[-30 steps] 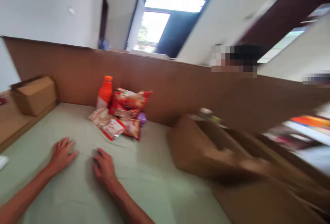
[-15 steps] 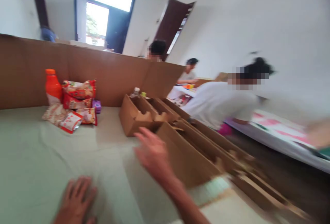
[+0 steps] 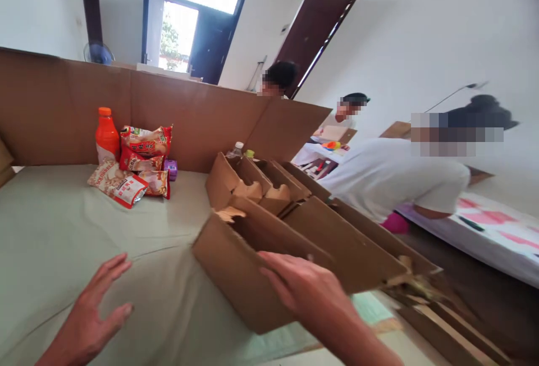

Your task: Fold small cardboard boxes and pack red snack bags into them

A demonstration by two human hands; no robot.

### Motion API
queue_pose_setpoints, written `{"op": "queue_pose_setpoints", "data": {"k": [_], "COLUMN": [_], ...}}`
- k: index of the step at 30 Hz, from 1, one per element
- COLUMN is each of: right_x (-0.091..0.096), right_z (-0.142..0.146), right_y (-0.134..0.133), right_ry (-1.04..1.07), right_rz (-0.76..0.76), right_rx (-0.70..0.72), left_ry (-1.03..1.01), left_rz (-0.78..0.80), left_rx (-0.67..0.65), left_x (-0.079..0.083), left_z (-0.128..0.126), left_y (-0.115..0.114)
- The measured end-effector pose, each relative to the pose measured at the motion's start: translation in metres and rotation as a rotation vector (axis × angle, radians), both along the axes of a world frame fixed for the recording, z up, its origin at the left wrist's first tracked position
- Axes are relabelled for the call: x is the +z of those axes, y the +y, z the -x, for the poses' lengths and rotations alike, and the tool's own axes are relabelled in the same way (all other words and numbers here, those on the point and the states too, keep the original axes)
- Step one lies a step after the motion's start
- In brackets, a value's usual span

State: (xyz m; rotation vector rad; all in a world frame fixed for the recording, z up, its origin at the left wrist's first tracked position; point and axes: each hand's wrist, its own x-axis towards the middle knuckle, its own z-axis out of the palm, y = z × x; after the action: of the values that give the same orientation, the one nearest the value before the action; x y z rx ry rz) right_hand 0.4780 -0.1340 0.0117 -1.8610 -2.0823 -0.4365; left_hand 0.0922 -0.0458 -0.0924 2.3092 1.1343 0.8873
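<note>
My right hand (image 3: 309, 287) has its fingers over the near top edge of an open cardboard box (image 3: 244, 276), gripping that wall. The box sits tilted on the pale green cloth (image 3: 168, 276), in front of several similar cardboard boxes (image 3: 337, 237). My left hand (image 3: 95, 310) hovers over the cloth to the left, empty, thumb apart from the fingers. Farther back stand an orange-capped bottle (image 3: 107, 136), a small purple pack (image 3: 170, 169) and several red-and-white snack bags (image 3: 145, 141) in a heap.
A tall cardboard panel (image 3: 189, 113) borders the back of the table. Two bottle tops (image 3: 238, 148) show behind the back boxes. A person in a white shirt (image 3: 370, 175) leans at another table (image 3: 484, 225) on the right. Other people sit beyond the panel.
My right hand has come down onto a box, which now stands out to the left of the row. My left hand has lifted with its thumb spread. The view has shifted.
</note>
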Motion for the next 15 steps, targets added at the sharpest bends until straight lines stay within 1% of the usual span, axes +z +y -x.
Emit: {"op": "queue_pose_setpoints", "data": {"k": [3, 5, 7, 9, 11, 13, 15], "right_x": [0.015, 0.017, 0.016, 0.015, 0.017, 0.021, 0.026], "right_z": [0.071, 0.104, 0.126, 0.140, 0.146, 0.147, 0.143], "right_y": [0.013, 0.021, 0.027, 0.030, 0.032, 0.033, 0.032], "right_ry": [0.042, 0.067, 0.069, 0.076, 0.113, 0.158, 0.190], "right_rz": [0.040, 0.077, 0.120, 0.171, 0.241, 0.308, 0.311], "right_rx": [0.250, 0.388, 0.494, 0.567, 0.591, 0.586, 0.608], "left_ry": [-0.023, -0.035, -0.047, -0.055, -0.047, -0.019, 0.042], "left_rz": [-0.064, -0.105, -0.146, -0.168, -0.196, -0.263, -0.333], "left_rx": [0.091, 0.129, 0.142, 0.116, 0.051, -0.049, -0.137], "left_x": [0.026, 0.043, 0.058, 0.070, 0.081, 0.090, 0.098], "left_z": [0.016, 0.021, 0.023, 0.025, 0.027, 0.029, 0.028], "left_y": [-0.009, -0.020, -0.030, -0.035, -0.035, -0.029, -0.019]}}
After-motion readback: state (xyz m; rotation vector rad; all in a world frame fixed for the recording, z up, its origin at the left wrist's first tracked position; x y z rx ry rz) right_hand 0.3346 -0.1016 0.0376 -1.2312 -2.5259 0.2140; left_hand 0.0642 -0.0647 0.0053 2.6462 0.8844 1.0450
